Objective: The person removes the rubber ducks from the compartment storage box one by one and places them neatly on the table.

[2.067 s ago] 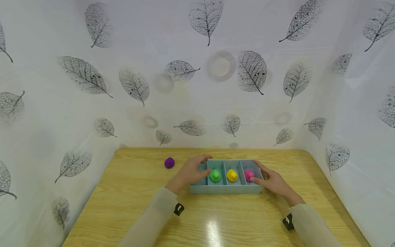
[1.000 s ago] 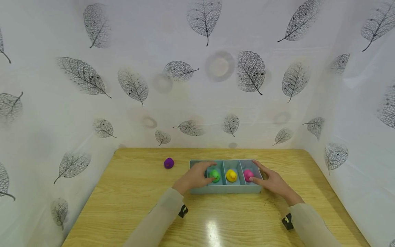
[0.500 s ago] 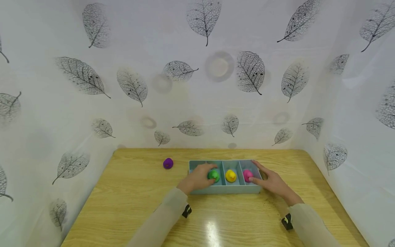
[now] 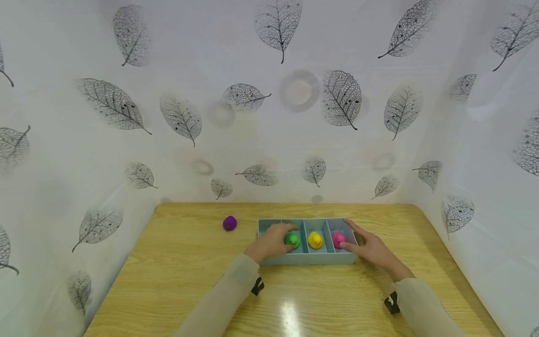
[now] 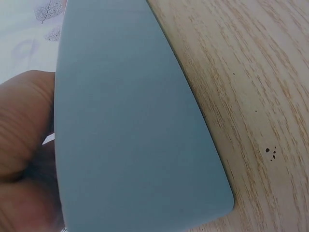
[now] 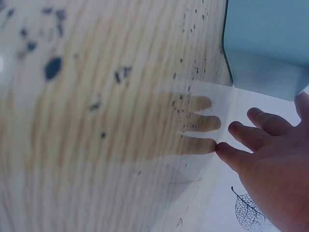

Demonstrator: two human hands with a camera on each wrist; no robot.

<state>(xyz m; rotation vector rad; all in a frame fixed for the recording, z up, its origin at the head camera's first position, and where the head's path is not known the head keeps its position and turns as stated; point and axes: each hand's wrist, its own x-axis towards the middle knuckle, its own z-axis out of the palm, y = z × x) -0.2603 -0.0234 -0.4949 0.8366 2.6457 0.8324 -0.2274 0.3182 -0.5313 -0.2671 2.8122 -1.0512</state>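
A pale blue four-compartment box (image 4: 307,259) lies lengthwise on the table. In its second compartment from the left sits a green rubber duck (image 4: 292,240), with my left hand (image 4: 269,241) curled around it, thumb in front and fingers behind. The left wrist view mostly shows the box's end wall (image 5: 125,116), with part of the hand over its rim. A yellow rubber duck (image 4: 315,240) and a pink one (image 4: 338,238) occupy the two compartments to the right. My right hand (image 4: 372,247) spans the box's right end, its thumb overlapping the pink duck and its index finger at the back corner.
A purple rubber duck (image 4: 229,223) stands on the wooden table (image 4: 189,262), left of the box near the back. A leaf-patterned white curtain (image 4: 269,131) borders the table behind and at both sides. Dark specks (image 6: 120,75) dot the tabletop beside the right hand.
My left hand has moved right from the box's left compartment onto the green duck, its fingers drawing in around it. The right hand has stayed at the box's right end.
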